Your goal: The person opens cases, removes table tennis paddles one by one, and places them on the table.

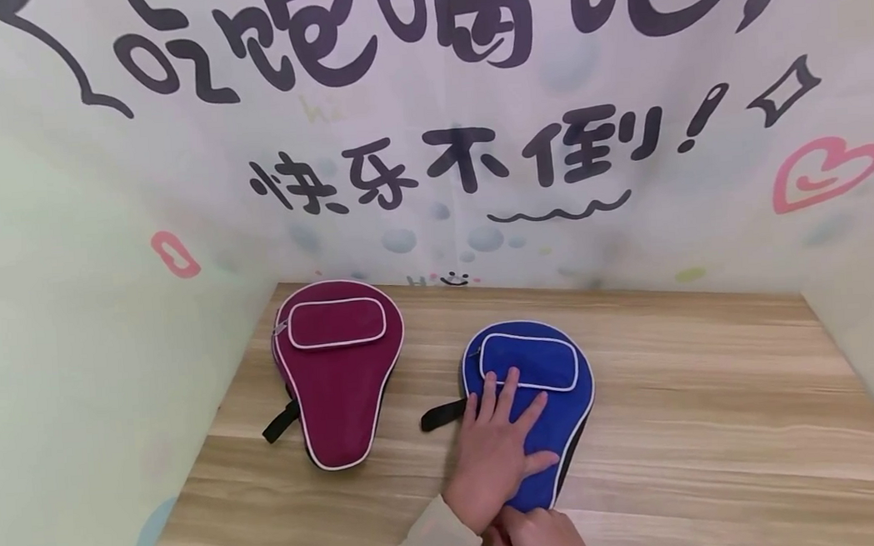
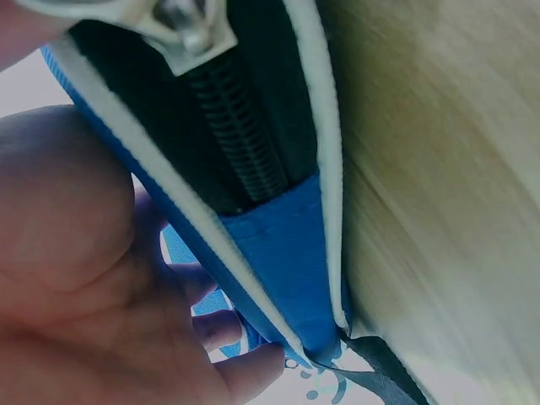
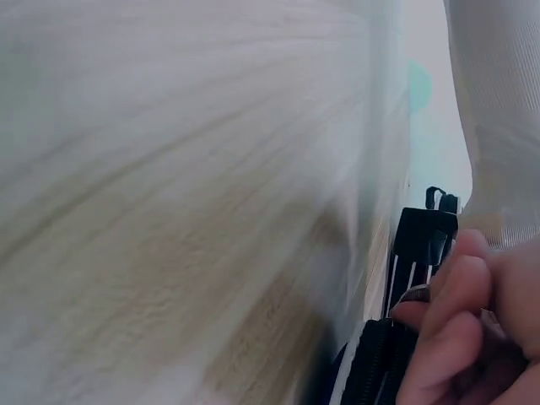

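Observation:
A blue table tennis paddle case [image 1: 559, 432] with white piping lies on the table, its narrow end toward me. My left hand [image 1: 493, 457] rests on its front with fingers spread, fingertips at the lower edge of the small pocket. At the narrow end my right hand [image 1: 547, 538] is partly hidden behind the left wrist. In the right wrist view its curled fingers [image 3: 456, 291] pinch the metal zipper pull [image 3: 418, 294] on the case's side. The left wrist view shows the zipper slider [image 2: 190, 34] above closed black zipper teeth [image 2: 240, 135], with the left palm alongside.
A dark red paddle case [image 1: 339, 396] of the same shape lies to the left, a black strap [image 1: 281, 422] at its side. Another black strap [image 1: 441, 415] sticks out from the blue case. Printed cloth walls [image 1: 435, 248] stand behind and beside the wooden table [image 1: 717, 423].

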The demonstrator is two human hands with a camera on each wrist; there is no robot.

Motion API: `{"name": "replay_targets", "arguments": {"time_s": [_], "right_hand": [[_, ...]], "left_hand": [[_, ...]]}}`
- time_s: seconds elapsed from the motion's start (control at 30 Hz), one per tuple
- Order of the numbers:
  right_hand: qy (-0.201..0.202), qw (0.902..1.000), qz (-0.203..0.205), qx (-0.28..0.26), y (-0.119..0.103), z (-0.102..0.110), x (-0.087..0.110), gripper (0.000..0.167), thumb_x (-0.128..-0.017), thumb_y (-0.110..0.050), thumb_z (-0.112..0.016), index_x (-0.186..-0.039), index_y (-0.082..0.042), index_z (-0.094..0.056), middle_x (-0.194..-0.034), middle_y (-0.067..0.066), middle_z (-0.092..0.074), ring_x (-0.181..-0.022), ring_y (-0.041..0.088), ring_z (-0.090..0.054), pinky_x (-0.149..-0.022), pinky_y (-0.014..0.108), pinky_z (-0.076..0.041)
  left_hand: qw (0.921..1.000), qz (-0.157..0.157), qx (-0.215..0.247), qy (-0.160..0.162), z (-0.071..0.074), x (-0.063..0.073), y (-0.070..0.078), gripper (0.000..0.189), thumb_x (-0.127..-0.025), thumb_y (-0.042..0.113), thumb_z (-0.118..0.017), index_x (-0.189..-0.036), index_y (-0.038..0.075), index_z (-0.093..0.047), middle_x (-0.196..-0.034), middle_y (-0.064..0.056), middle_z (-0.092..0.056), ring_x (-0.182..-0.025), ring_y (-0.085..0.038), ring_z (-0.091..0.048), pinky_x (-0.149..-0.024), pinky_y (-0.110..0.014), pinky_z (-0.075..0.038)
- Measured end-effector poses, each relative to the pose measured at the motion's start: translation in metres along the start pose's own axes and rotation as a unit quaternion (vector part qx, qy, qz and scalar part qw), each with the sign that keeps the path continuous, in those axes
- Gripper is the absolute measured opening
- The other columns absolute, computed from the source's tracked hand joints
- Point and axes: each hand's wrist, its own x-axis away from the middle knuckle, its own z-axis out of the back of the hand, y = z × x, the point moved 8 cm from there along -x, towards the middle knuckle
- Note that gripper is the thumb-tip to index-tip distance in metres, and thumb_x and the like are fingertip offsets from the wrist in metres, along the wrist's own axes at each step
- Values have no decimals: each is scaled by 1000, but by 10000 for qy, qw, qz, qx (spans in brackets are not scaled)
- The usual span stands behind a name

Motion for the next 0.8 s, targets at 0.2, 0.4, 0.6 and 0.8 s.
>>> {"name": "replay_targets", "arguments": {"time_s": [0.2, 0.4, 0.6, 0.8], "right_hand": [[-360, 9989, 70, -281, 5, 1, 3, 15, -95, -25, -70, -84, -14, -69, -61, -13, -56, -53, -7, -43, -51, 16, -40], [-1115, 9917, -81, -642, 24, 33, 3, 20, -98, -32, -66, -87, -17, -74, -68, -17, -63, -58, -8, -49, -55, 17, -44], [46, 9940, -859, -682, 71, 104, -8, 13, -99, -24, -66, -101, -12, -72, -76, -10, -64, -60, -3, -50, -54, 20, -45], [667, 9678, -2023, -1345, 136, 126, -13, 47, -103, -12, -56, -142, 11, -44, -113, 26, -67, -72, 17, -68, -57, 28, -57]], "left_hand": [[10000, 9, 28, -1, 0, 1, 1, 73, -95, 74, -44, -159, 45, -27, -175, -3, -8, -161, -35, -11, -124, -56, -30], [10000, -9, -19, 65, 0, 1, 0, 73, -95, 74, -42, -159, 44, -27, -175, -3, -8, -161, -36, -11, -124, -55, -32], [9999, 5, -116, 117, 0, -1, 1, 74, -93, 77, -42, -159, 45, -30, -174, -3, -11, -160, -36, -14, -122, -55, -36], [9992, 201, -289, 174, 4, -4, 14, 78, -90, 79, -47, -154, 35, -44, -171, -13, -22, -156, -47, -23, -114, -60, -43]]}}
